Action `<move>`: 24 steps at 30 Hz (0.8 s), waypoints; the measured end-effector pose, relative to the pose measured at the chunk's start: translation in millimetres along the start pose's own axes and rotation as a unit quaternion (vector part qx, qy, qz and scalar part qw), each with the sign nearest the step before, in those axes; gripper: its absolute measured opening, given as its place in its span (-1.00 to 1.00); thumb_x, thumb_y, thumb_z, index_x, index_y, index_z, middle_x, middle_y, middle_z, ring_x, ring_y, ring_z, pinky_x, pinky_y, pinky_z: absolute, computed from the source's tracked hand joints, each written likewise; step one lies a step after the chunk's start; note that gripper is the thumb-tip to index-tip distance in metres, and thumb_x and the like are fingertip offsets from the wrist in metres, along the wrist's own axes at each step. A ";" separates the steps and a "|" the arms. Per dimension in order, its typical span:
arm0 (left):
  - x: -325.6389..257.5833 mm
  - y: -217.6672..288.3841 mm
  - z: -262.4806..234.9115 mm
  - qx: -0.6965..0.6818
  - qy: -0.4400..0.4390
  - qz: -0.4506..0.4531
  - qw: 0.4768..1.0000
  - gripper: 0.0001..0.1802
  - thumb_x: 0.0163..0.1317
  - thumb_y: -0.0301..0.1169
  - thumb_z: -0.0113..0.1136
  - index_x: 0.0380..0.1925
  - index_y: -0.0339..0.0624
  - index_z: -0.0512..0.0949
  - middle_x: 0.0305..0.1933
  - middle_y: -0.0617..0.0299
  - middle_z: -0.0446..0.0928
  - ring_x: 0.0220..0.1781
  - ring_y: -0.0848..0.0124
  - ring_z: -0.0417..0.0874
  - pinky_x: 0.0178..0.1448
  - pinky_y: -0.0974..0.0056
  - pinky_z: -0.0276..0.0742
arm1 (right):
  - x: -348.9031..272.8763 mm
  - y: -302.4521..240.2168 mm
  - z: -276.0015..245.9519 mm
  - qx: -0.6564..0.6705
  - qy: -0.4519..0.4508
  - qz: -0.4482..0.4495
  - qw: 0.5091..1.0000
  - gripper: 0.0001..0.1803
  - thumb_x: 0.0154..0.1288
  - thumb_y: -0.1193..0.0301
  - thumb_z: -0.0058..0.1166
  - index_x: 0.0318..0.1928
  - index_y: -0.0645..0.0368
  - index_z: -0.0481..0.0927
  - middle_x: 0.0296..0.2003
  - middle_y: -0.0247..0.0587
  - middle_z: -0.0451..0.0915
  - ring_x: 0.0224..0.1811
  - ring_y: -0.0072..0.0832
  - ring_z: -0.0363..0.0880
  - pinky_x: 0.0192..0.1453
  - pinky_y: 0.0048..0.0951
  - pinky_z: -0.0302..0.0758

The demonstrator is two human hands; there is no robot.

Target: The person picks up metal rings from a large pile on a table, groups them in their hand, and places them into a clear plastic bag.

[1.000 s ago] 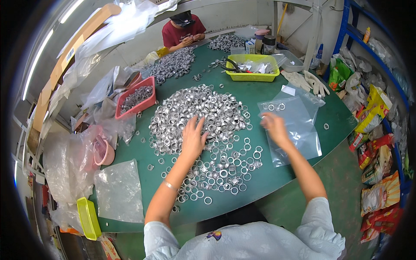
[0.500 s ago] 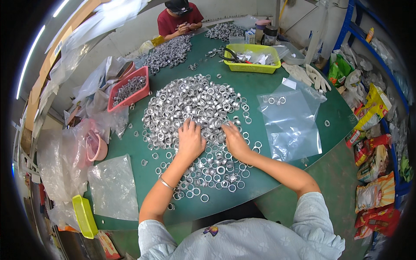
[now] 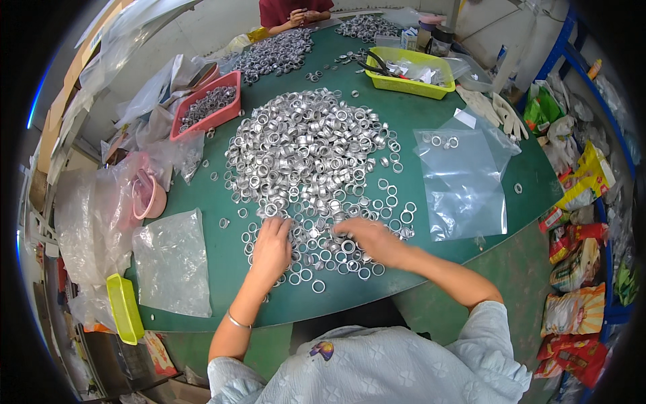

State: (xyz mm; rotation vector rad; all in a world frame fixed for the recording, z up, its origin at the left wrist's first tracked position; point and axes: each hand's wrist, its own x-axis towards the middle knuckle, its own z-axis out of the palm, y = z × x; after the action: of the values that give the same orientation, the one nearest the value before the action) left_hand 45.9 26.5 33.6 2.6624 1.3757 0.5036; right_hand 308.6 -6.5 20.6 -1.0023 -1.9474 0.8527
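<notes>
On the green desk (image 3: 404, 108), loose silvery metal rings (image 3: 312, 235) lie before their heap (image 3: 303, 148), probably spread for easy viewing; left hand (image 3: 271, 246) and right hand (image 3: 374, 240) bend over them, whether pinching any I cannot tell.

This looks like a small workshop for sorting or packing metal parts. A broad worktable with a smooth green top (image 3: 531, 165) carries a large heap of loose silver metal rings (image 3: 303, 148), and a second heap of small grey metal pieces (image 3: 276, 54) lies farther back, where a co-worker in a dark red shirt (image 3: 296, 13) sits. A salmon-pink plastic basket (image 3: 238, 94) holds more metal bits; a yellow-green plastic tray (image 3: 410, 87) holds black-handled pliers (image 3: 378, 64). White fabric work gloves (image 3: 508, 116) and flat clear plastic bags (image 3: 464, 195) lie nearby, and blue metal shelving (image 3: 560, 44) stands at the right.
</notes>
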 end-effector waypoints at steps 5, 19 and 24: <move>-17.3 32.8 -9.3 0.005 0.002 -0.076 0.997 -0.43 -0.07 -0.74 0.03 0.07 -0.32 0.43 0.20 -0.13 0.30 0.30 -0.12 0.26 0.41 -0.05 0.14 | 31.7 67.1 -79.6 -0.160 0.270 0.098 0.944 -0.82 0.21 0.57 0.04 -0.20 0.21 0.64 -0.23 -0.12 0.59 -0.28 -0.15 0.61 -0.20 -0.26 0.52; -77.2 76.2 9.8 -0.199 0.178 -0.225 0.937 -0.61 0.05 -0.72 0.10 -0.07 -0.25 0.55 0.24 -0.09 0.32 0.37 -0.09 0.24 0.40 0.01 0.14 | 25.9 53.3 -97.0 0.544 0.146 0.281 0.777 -0.74 0.33 0.33 0.03 -0.21 0.34 0.52 -0.47 -0.26 0.47 -0.59 -0.65 0.24 -0.71 -0.63 0.08; -78.1 81.5 21.6 -0.245 0.155 -0.201 0.936 -0.62 0.06 -0.71 0.11 -0.07 -0.24 0.55 0.23 -0.07 0.32 0.38 -0.13 0.21 0.40 -0.04 0.12 | 16.8 33.9 -68.8 0.655 0.179 0.316 0.663 -0.77 0.38 0.34 -0.04 -0.21 0.29 0.51 -0.56 -0.36 0.38 -0.66 -0.66 0.17 -0.67 -0.66 0.10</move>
State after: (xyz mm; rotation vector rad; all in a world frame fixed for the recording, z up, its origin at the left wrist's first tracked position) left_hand 74.3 -83.0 13.8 1.9007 1.5620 1.0771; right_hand 372.3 38.1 31.3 -0.7364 -0.2227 1.8364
